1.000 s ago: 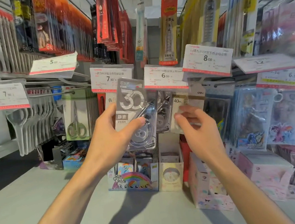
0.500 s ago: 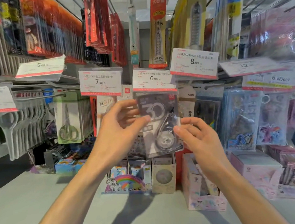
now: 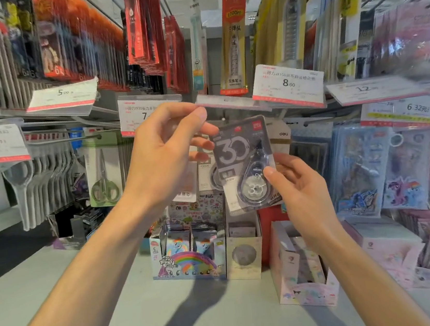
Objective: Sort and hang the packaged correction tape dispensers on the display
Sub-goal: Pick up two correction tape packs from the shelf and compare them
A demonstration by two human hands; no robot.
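The right hand (image 3: 297,188) pinches a grey blister-packed correction tape dispenser (image 3: 246,164) (marked "30"); the left hand (image 3: 164,155), fingers half-curled, seemingly lifts the clear price-tag flap (image 3: 228,101) above.

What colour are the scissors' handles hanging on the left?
Green, on the scissors, seen in the head view.
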